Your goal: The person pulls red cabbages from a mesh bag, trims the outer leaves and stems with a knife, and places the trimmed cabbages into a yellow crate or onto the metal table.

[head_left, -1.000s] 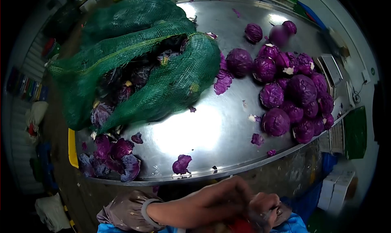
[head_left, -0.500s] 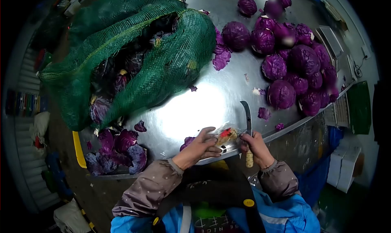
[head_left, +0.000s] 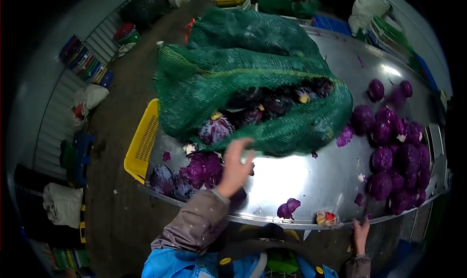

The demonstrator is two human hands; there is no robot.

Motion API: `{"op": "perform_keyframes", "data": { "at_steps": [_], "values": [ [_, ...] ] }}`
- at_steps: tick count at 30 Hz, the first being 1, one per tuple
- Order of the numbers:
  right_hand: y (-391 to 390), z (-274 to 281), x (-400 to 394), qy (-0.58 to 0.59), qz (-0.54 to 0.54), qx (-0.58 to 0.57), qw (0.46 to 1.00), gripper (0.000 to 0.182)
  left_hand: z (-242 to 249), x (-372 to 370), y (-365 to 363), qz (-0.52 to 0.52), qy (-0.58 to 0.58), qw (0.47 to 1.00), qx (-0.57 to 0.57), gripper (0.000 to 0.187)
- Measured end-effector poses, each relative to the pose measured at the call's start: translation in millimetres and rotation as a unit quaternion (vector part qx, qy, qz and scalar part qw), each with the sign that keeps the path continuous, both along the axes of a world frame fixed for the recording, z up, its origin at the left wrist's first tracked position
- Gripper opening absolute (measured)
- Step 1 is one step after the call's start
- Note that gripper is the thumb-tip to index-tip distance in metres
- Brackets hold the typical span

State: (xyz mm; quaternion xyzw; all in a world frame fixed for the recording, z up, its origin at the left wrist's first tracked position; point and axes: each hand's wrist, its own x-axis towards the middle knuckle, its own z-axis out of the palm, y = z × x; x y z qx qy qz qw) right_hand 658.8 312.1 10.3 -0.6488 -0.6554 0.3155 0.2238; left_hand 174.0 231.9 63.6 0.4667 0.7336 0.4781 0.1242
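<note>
My left hand reaches over the near side of the green mesh sack, fingers apart and slightly blurred. Through a long opening in that sack show dark red cabbages. Loose purple outer leaves lie just left of the hand. At the table's front edge my right hand is closed on a knife, whose dark blade points away from me, thin and indistinct. Between the hands, a small clear plastic packet with red and tan contents rests near the edge, beside a torn cabbage leaf.
Trimmed red cabbages are heaped on the right of the metal table. Another green mesh sack lies behind the first. A yellow basket stands at the table's left end. Stacked crates line the left wall.
The view has swung left. My left hand has left the packet and moved to the mesh sack; the packet now lies at the table edge. My right hand still has the knife, farther right.
</note>
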Motion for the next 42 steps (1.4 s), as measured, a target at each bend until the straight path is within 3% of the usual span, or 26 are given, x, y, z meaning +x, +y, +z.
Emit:
{"op": "perform_keyframes", "data": {
  "at_steps": [1, 2, 4, 6, 8, 10, 12, 13, 14, 16, 19, 20, 22, 24, 26, 27, 28, 29, 30, 32, 33, 34, 36, 38, 40, 42],
  "values": [
    [2, 5, -1, 0.055, -0.073, -0.035, 0.995, 0.051, 2, -27, -3, 0.065, 0.087, 0.994, 0.006, 0.040],
    [10, 13, -4, 0.054, -0.088, -0.064, 0.993, 0.042, -3, -51, -7, 0.130, 0.171, 0.977, 0.011, 0.043],
    [10, 53, -52, 0.138, -0.035, -0.076, 0.987, 0.036, -33, -93, -13, 0.216, 0.112, 0.967, -0.072, 0.049],
    [17, 6, -68, 0.127, -0.010, -0.023, 0.992, 0.026, -54, -116, -16, 0.216, 0.156, 0.961, -0.074, 0.052],
    [5, 81, -175, 0.142, 0.131, -0.095, 0.977, 0.022, -51, -127, -12, 0.208, 0.018, 0.976, -0.063, 0.053],
    [2, 88, -245, 0.207, 0.194, -0.178, 0.942, 0.020, -50, -136, -15, 0.207, -0.028, 0.975, -0.071, 0.058],
    [4, 99, -317, 0.200, 0.293, -0.187, 0.916, 0.022, -59, -144, -23, 0.201, -0.181, 0.957, -0.106, 0.073],
    [7, 85, -352, 0.238, 0.333, -0.130, 0.903, 0.022, -70, -152, -28, 0.196, -0.217, 0.944, -0.153, 0.090],
    [12, 68, -387, 0.277, 0.371, -0.071, 0.883, 0.022, -67, -154, -30, 0.166, -0.232, 0.942, -0.175, 0.086],
    [23, 62, -442, 0.199, 0.386, -0.135, 0.891, 0.027, -71, -164, -29, 0.120, -0.297, 0.933, -0.164, 0.090],
    [36, 19, -493, 0.195, 0.368, -0.237, 0.878, 0.042, -54, -171, -27, 0.047, -0.371, 0.913, -0.161, 0.083],
    [35, 17, -500, 0.257, 0.325, -0.348, 0.841, 0.043, -53, -172, -27, 0.023, -0.387, 0.908, -0.160, 0.081],
    [28, 9, -501, 0.252, 0.331, -0.318, 0.852, 0.037, -55, -167, -27, 0.034, -0.417, 0.903, -0.093, 0.069],
    [18, 8, -496, 0.285, 0.292, -0.302, 0.862, 0.043, -60, -161, -28, 0.031, -0.422, 0.902, -0.086, 0.076],
    [6, 21, -483, 0.343, 0.275, -0.297, 0.848, 0.044, -74, -149, -33, 0.060, -0.300, 0.949, -0.071, 0.089],
    [0, 29, -474, 0.343, 0.268, -0.290, 0.852, 0.045, -63, -141, -37, 0.038, -0.267, 0.963, 0.002, 0.103],
    [-6, 38, -462, 0.341, 0.261, -0.285, 0.857, 0.046, -51, -132, -44, 0.050, -0.227, 0.973, -0.003, 0.110],
    [-11, 46, -447, 0.337, 0.257, -0.279, 0.862, 0.055, -31, -119, -50, 0.053, -0.187, 0.981, 0.009, 0.111],
    [-11, 21, -427, 0.325, 0.266, -0.184, 0.889, 0.066, -13, -106, -55, 0.057, -0.146, 0.987, 0.019, 0.113],
    [-25, 86, -395, 0.269, 0.242, -0.208, 0.909, 0.076, 15, -78, -62, 0.016, -0.098, 0.995, -0.024, 0.118],
    [-27, 91, -377, 0.247, 0.271, -0.116, 0.923, 0.080, 25, -67, -62, -0.030, -0.160, 0.987, 0.000, 0.117],
    [-36, 106, -364, 0.309, 0.250, -0.097, 0.912, 0.081, 24, -48, -63, -0.050, -0.170, 0.984, 0.038, 0.114],
    [-41, 116, -323, 0.283, 0.251, -0.119, 0.918, 0.077, 9, -5, -64, -0.058, -0.232, 0.971, 0.020, 0.114],
    [-47, 121, -295, 0.248, 0.256, -0.156, 0.921, 0.070, -24, 37, -66, -0.090, -0.401, 0.909, 0.066, 0.111],
    [-50, 115, -276, 0.132, 0.273, -0.170, 0.938, 0.061, -37, 63, -79, -0.083, -0.525, 0.846, -0.037, 0.103],
    [-47, 84, -256, -0.031, 0.253, -0.262, 0.931, 0.059, -62, 70, -90, -0.098, -0.614, 0.781, -0.052, 0.102]
  ]
}}
